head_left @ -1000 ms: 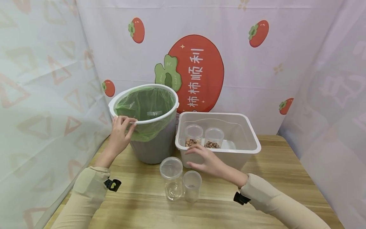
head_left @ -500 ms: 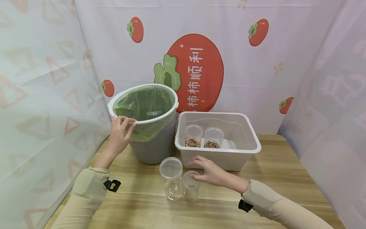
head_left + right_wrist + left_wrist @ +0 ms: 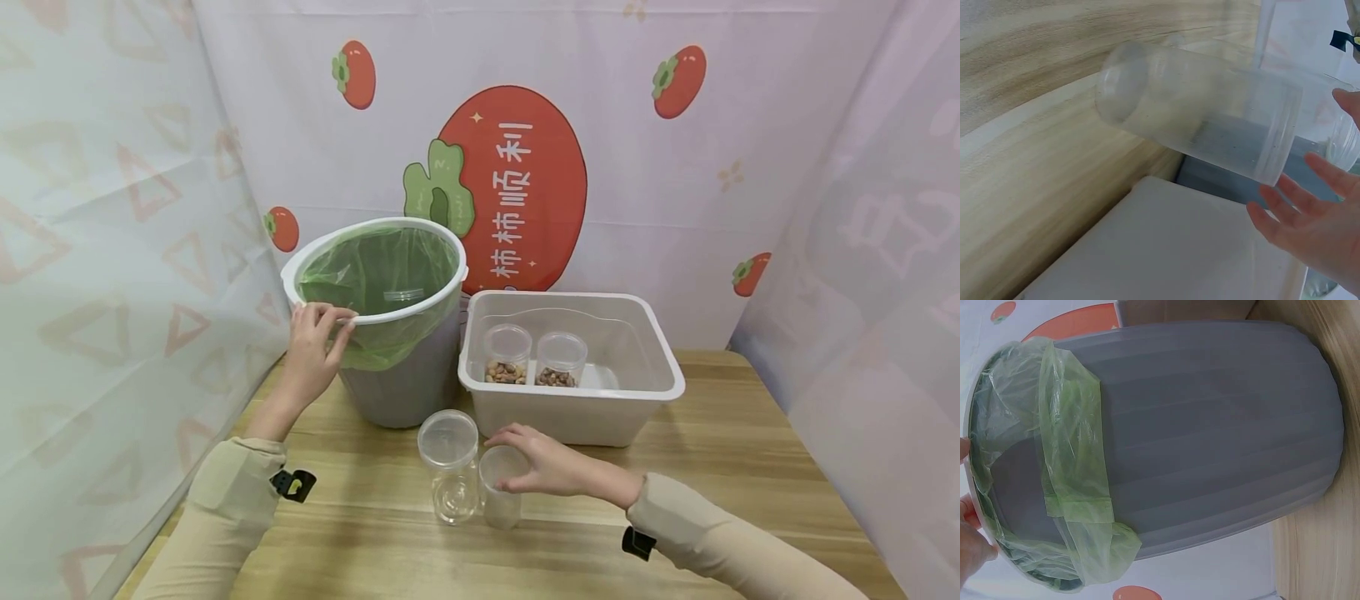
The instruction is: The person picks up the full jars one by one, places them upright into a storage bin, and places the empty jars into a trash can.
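Note:
At the left my left hand (image 3: 311, 350) pinches the white rim of a grey trash bin (image 3: 401, 392), lined with a green plastic bag (image 3: 375, 346). In the left wrist view its fingertips and thumb sit on either side of that rim. My right hand (image 3: 551, 467) is spread around the mouth of a small clear plastic jar (image 3: 501, 508) without a lid. The right wrist view shows the fingertips right at the rim of this jar (image 3: 1191, 106), with the thumb apart. A taller clear jar (image 3: 450, 475) with a lid stands upright just left of it.
Behind my right hand stands a light grey plastic tub (image 3: 600, 417). Inside it are two lidded clear jars, one (image 3: 507, 358) and another (image 3: 561, 364), both holding nuts. A clear plastic piece (image 3: 404, 296) lies inside the bin. A printed cloth (image 3: 637, 192) hangs behind the table.
My right hand has come down from the tub's front rim to the mouth of the small jar. My left hand stays on the bin's rim.

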### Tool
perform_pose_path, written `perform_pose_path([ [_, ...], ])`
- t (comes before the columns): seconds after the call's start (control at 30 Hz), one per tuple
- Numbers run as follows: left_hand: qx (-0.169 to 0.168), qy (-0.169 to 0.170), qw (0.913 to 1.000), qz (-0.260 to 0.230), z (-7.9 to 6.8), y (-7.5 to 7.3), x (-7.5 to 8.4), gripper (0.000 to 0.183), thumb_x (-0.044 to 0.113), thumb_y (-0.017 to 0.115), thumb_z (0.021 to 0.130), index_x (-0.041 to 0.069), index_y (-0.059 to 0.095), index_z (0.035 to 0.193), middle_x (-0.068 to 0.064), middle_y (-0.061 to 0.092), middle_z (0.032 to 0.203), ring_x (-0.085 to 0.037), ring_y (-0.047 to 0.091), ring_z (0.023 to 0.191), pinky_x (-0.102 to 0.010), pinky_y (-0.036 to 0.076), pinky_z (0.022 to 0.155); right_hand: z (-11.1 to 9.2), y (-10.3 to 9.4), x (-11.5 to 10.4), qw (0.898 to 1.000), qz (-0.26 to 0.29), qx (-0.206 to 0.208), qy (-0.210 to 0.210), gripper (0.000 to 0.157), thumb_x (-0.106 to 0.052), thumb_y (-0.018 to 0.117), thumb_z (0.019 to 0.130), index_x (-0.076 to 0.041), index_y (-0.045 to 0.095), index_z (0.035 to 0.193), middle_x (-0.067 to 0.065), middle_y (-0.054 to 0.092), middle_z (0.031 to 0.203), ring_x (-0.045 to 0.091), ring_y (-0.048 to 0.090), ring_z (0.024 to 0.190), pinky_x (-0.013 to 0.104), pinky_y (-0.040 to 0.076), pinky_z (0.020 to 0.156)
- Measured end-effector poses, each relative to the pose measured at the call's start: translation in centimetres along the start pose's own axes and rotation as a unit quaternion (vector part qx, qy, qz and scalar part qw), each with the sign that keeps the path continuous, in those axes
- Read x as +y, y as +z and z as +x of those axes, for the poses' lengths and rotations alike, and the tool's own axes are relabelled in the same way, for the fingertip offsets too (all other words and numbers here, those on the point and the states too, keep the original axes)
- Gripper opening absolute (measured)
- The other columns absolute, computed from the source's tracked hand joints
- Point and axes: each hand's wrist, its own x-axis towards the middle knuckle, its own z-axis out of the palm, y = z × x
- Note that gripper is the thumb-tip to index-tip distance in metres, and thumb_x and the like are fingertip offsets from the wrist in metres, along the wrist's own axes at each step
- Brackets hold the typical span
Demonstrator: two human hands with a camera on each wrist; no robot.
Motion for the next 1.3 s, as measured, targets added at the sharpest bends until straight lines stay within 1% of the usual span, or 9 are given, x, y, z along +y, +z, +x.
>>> perform_pose_path([
  [0.1,0.000,0.000,1.0000,0.000,0.0,0.0,0.1,0.011,-0.002,0.059,0.080,-0.002,0.058,0.091,-0.020,0.044,0.089,-0.037,0.041,0.089,-0.059,0.010,0.099,-0.1,0.3,0.2,1.000,0.007,-0.012,0.010,0.053,-0.035,0.066,0.076,-0.007,0.052,0.118,0.006,0.051,0.114,0.020,0.048,0.106,0.035,0.042,0.086],
  [0.27,0.001,0.001,1.0000,0.000,0.0,-0.1,0.1,0.011,-0.003,0.060,0.080,-0.002,0.058,0.091,-0.020,0.044,0.089,-0.037,0.041,0.089,-0.059,0.010,0.098,-0.2,0.7,0.6,0.999,0.026,-0.018,0.012,0.060,-0.036,0.070,0.072,-0.006,0.050,0.120,0.007,0.051,0.114,0.022,0.049,0.104,0.031,0.043,0.082],
  [0.4,0.001,-0.001,1.0000,-0.001,-0.1,-0.1,0.1,0.011,-0.003,0.060,0.080,-0.002,0.058,0.091,-0.020,0.044,0.089,-0.037,0.041,0.090,-0.059,0.009,0.099,-0.2,1.0,0.9,0.999,0.039,-0.023,0.014,0.067,-0.037,0.072,0.069,-0.005,0.047,0.122,0.011,0.050,0.115,0.026,0.049,0.105,0.032,0.042,0.083],
  [0.53,0.001,0.000,1.0000,-0.001,0.0,-0.1,0.1,0.011,-0.003,0.059,0.080,-0.002,0.058,0.091,-0.020,0.044,0.090,-0.037,0.042,0.089,-0.059,0.009,0.099,-0.3,1.1,1.1,0.999,0.042,-0.026,0.018,0.070,-0.036,0.073,0.067,-0.005,0.046,0.124,0.012,0.049,0.116,0.027,0.049,0.105,0.033,0.042,0.084],
  [0.77,-0.001,0.000,1.0000,0.000,0.0,-0.1,0.2,0.011,-0.003,0.059,0.080,-0.002,0.058,0.091,-0.020,0.044,0.090,-0.037,0.042,0.089,-0.059,0.009,0.099,-0.5,1.4,1.3,0.998,0.056,-0.019,0.024,0.070,-0.031,0.076,0.066,-0.003,0.046,0.123,0.009,0.051,0.115,0.021,0.052,0.098,0.025,0.044,0.075],
  [1.0,-0.001,-0.005,1.0000,-0.001,-0.1,-0.1,0.2,0.011,-0.003,0.060,0.080,-0.002,0.058,0.091,-0.020,0.044,0.089,-0.037,0.042,0.090,-0.059,0.008,0.099,-0.4,1.7,1.6,0.997,0.073,0.001,0.018,0.065,-0.024,0.075,0.065,0.000,0.047,0.119,0.009,0.055,0.112,0.016,0.054,0.091,0.022,0.045,0.072],
  [1.13,-0.002,-0.006,1.0000,0.001,-0.1,-0.2,0.2,0.011,-0.002,0.059,0.080,-0.002,0.058,0.092,-0.020,0.044,0.090,-0.037,0.042,0.091,-0.061,0.007,0.099,-0.4,1.7,1.6,0.997,0.079,0.005,0.020,0.064,-0.021,0.075,0.064,0.001,0.048,0.118,0.008,0.057,0.110,0.016,0.055,0.088,0.023,0.046,0.070],
  [1.3,-0.003,-0.005,1.0000,0.003,-0.1,-0.1,0.2,0.011,-0.001,0.059,0.080,-0.001,0.058,0.091,-0.020,0.044,0.090,-0.037,0.042,0.091,-0.061,0.007,0.098,-0.5,1.3,1.6,0.996,0.088,0.006,0.032,0.065,-0.019,0.076,0.063,0.001,0.047,0.118,0.010,0.057,0.110,0.020,0.057,0.092,0.026,0.047,0.072],
])
